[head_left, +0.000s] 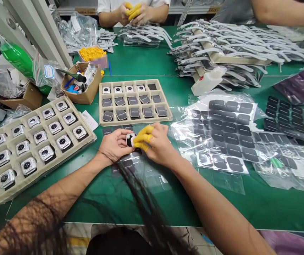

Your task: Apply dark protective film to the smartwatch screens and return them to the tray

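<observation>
My left hand (116,144) is closed around the edge of a smartwatch case (128,140), its dark face partly showing. My right hand (154,141), with yellow finger cots on its fingers, is pinched against the case's right side. Something small and white shows at those fingertips, too hidden to name. Beneath both hands lie dark printed film stickers (127,164) on clear sheet. Just beyond is a beige tray (136,123) holding several watch cases, most covered by dark printed squares. Left of my hands, another beige tray (41,173) holds several watch cases with sensor backs up.
Sheets of dark stickers (228,138) in clear plastic spread to the right. Behind them stand a white bottle (207,81) and piled grey watch straps (228,46). A cardboard box (84,94) and a green bottle (17,58) are back left. Opposite, a person's yellow-tipped hands (134,13) work.
</observation>
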`<state>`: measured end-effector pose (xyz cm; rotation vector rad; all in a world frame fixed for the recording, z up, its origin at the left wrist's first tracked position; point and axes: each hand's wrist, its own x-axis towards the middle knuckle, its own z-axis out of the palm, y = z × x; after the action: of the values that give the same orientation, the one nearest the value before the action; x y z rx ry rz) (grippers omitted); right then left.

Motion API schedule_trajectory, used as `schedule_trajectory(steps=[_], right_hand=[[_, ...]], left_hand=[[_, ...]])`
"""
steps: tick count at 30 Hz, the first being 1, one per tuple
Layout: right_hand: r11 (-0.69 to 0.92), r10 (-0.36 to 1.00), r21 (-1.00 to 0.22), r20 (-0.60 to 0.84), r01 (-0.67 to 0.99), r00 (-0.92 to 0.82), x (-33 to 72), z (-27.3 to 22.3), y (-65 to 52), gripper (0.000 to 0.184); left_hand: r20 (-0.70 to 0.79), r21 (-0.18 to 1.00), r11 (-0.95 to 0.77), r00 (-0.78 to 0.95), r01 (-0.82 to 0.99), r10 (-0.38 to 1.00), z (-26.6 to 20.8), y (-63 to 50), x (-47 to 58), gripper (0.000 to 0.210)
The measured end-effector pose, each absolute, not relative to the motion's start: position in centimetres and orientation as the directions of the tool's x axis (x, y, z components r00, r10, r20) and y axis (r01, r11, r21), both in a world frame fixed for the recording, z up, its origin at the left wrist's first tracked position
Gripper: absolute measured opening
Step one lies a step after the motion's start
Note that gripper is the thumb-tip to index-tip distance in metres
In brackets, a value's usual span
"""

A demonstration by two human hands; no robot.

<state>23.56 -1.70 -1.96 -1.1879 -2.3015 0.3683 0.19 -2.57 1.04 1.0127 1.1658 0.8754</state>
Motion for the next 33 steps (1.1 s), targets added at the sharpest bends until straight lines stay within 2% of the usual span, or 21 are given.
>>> schedule_trajectory(steps=[2,6,9,12,17,18,21,23,27,30,33], right_hand=[[0.593,0.805,-0.456,0.328,0.664,-0.494,23.8,-2.0,-1.6,0.025],[0.507,0.857,-0.444,0.348,0.738,-0.379,23.7,-2.2,-1.9,0.027],[0.542,0.837,-0.436,0.354,0.718,-0.417,23.0,-2.4,-2.1,0.030],[0.554,0.829,-0.417,0.353,0.721,-0.433,22.4,-2.5,-1.4,0.024],[0.342,0.869,-0.335,0.469,0.878,-0.160,23.7,-2.3,-3.2,0.022],[0.375,0.855,-0.343,0.487,0.861,-0.178,24.0,-2.3,-4.4,0.024],[0.584,0.797,-0.404,0.450,0.704,-0.403,24.7,-2.6,-8.2,0.034],[0.630,0.774,-0.428,0.404,0.648,-0.487,25.0,-3.1,-9.6,0.039],[0.608,0.792,-0.454,0.398,0.651,-0.463,25.2,-3.8,-9.4,0.042],[0.568,0.823,-0.504,0.340,0.650,-0.455,24.8,-3.5,-8.4,0.046],[0.513,0.854,-0.580,0.270,0.632,-0.445,24.0,-3.1,-7.1,0.039]], left_hand=[[-0.300,0.950,0.310,0.198,-0.020,0.933,1.1,-2.6,0.2,0.064],[-0.302,0.950,0.311,0.172,-0.026,0.938,1.2,-2.7,0.2,0.067],[-0.303,0.951,0.310,0.172,-0.015,0.937,1.2,-2.8,0.3,0.066],[-0.299,0.952,0.306,0.193,-0.006,0.934,1.3,-2.7,0.2,0.063],[-0.297,0.954,0.299,0.184,0.021,0.937,1.0,-2.2,0.2,0.067],[-0.291,0.956,0.294,0.193,0.014,0.937,0.9,-2.1,0.1,0.066],[-0.265,0.961,0.275,0.202,-0.022,0.943,0.3,-1.8,0.1,0.064],[-0.264,0.960,0.277,0.207,-0.037,0.942,0.1,-1.7,0.0,0.065],[-0.316,0.941,0.335,0.231,-0.049,0.920,0.6,-1.7,-0.3,0.068],[-0.345,0.929,0.364,0.214,-0.061,0.914,1.1,-1.7,-0.4,0.067],[-0.372,0.916,0.395,0.224,-0.072,0.901,1.4,-1.5,-0.5,0.065]])
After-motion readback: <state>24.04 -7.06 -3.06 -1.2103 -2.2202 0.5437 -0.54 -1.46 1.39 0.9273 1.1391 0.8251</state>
